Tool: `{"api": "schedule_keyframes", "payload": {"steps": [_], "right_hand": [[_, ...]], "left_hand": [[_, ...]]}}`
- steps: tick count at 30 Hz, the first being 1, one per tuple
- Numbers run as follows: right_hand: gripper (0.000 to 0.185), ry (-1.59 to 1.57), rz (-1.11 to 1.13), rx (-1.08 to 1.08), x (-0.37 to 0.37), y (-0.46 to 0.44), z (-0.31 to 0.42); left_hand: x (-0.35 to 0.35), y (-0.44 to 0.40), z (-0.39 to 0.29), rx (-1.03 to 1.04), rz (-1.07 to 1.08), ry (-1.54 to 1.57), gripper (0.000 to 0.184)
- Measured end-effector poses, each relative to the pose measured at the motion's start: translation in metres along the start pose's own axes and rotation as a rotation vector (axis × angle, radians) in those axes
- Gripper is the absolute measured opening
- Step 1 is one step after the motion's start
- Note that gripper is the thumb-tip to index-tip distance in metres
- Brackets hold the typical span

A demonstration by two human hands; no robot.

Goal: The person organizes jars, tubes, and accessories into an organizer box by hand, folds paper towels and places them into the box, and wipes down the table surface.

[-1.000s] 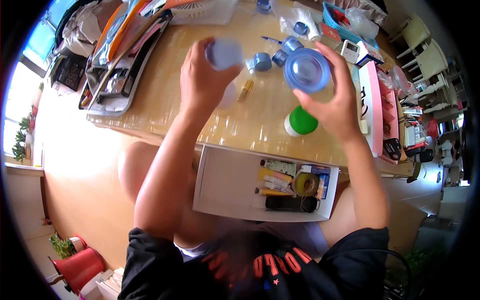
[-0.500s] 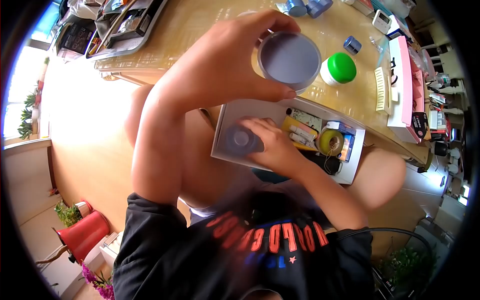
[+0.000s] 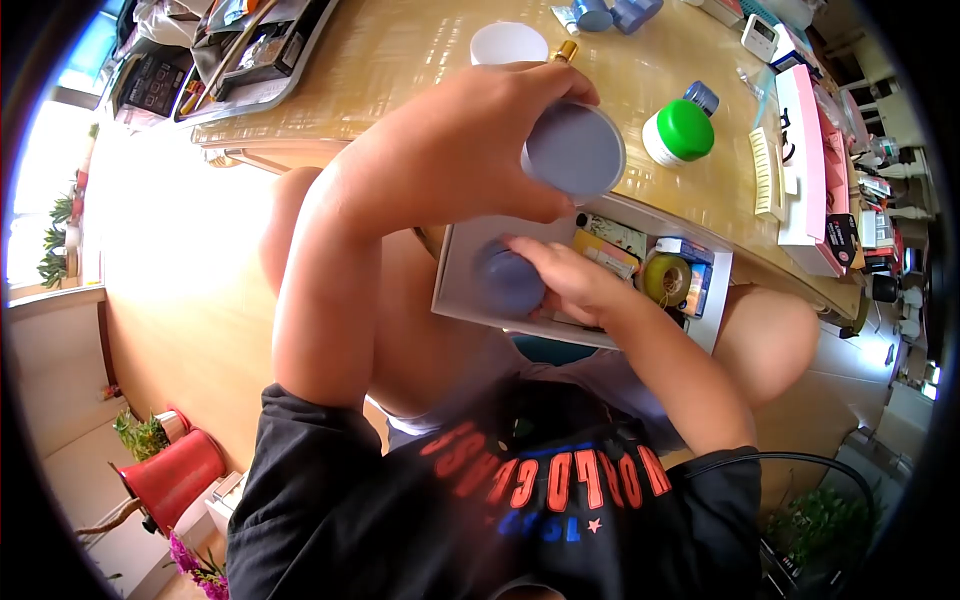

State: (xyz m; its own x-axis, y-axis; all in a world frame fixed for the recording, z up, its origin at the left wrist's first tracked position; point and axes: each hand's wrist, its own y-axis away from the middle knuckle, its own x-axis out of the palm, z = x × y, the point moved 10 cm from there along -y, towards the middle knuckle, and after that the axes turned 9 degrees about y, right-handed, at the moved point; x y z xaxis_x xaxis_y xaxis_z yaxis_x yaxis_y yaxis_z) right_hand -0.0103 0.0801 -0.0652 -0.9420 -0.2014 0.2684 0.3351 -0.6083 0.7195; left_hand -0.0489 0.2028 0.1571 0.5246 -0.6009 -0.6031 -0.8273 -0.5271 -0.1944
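My left hand (image 3: 470, 150) reaches over the table edge, thumb and fingers curled around a round grey-blue container (image 3: 575, 150) with a pale rim. Its flat circular face points up at me. Lower down, inside a white open drawer (image 3: 455, 240), my right hand (image 3: 570, 280) grips a translucent bluish round container (image 3: 508, 282), smeared by motion. Just right of that hand are a roll of yellow-green tape (image 3: 667, 279) and small boxes (image 3: 695, 262). A white jar with a green lid (image 3: 685, 130) stands on the table to the right of my left hand.
On the table (image 3: 390, 70) are a white round lid (image 3: 508, 44), a gold-capped item (image 3: 566, 50), small blue jars (image 3: 702, 97) and a white timer (image 3: 760, 37). A tray of tools (image 3: 270, 60) sits at far left, a pink box (image 3: 805, 170) at right. My knees flank the drawer.
My left hand has lowered a little with the grey-blue container, uncovering the white lid and gold cap. My right hand has turned and shifted slightly right with the bluish container.
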Motion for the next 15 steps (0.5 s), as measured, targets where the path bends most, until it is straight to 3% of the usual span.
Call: {"api": "schedule_keyframes", "payload": {"steps": [6,10,15], "right_hand": [[0.058,0.651,-0.405,-0.158,-0.018,-0.021,0.017],[0.049,0.699,-0.346,-0.293,-0.009,-0.019,0.024],[0.042,0.392,-0.122,-0.267,-0.025,-0.012,0.011]], "left_hand": [[0.006,-0.005,0.001,-0.011,0.028,-0.031,0.067],[0.008,-0.006,0.006,-0.001,0.043,-0.055,0.067],[0.016,-0.001,0.011,-0.063,0.115,-0.105,0.067]]}}
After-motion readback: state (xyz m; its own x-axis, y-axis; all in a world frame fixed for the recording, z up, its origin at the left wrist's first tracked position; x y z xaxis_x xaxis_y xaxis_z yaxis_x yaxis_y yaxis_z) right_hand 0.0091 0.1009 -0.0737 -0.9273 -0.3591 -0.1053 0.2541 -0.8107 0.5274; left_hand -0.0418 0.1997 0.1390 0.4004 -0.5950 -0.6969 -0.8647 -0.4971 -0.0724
